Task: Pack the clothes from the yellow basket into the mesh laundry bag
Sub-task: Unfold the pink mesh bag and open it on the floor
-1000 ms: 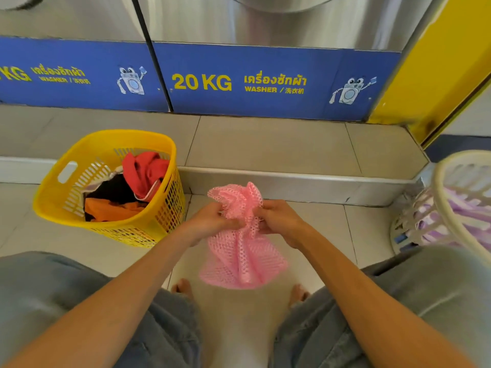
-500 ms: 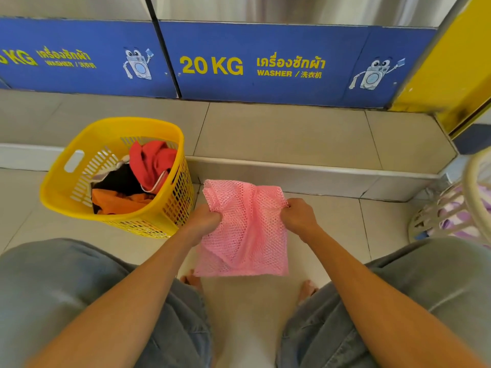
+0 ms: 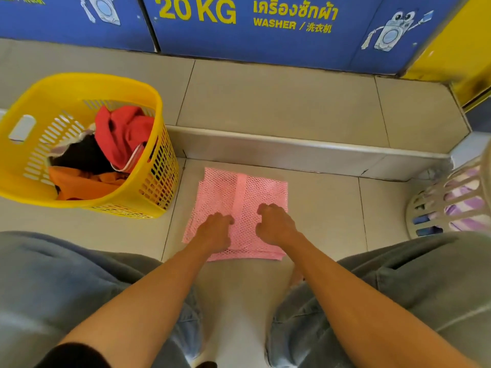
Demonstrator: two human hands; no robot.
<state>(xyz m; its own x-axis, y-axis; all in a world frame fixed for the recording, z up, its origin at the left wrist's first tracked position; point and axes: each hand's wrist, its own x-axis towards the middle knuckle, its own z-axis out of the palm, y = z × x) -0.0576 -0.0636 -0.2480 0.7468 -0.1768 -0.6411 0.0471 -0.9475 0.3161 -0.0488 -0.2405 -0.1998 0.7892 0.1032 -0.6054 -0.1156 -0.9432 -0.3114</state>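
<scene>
The pink mesh laundry bag (image 3: 239, 189) lies flat on the tiled floor in front of my knees. My left hand (image 3: 214, 229) and my right hand (image 3: 275, 224) sit side by side on its near half, fingers curled and pinching the mesh. To the left stands the yellow basket (image 3: 79, 81), touching no hand. It holds a red garment (image 3: 125, 131), a black one (image 3: 79, 152) and an orange one (image 3: 85, 181).
A white slatted basket (image 3: 435, 197) with purple-striped laundry stands at the right edge. A raised tiled step (image 3: 292, 147) with a metal face runs just behind the bag. Blue washer panels (image 3: 265, 35) rise behind the step.
The bag went from bunched, to held up spread between my hands, to lying flat on the floor. Both hands came down with it and closer together.
</scene>
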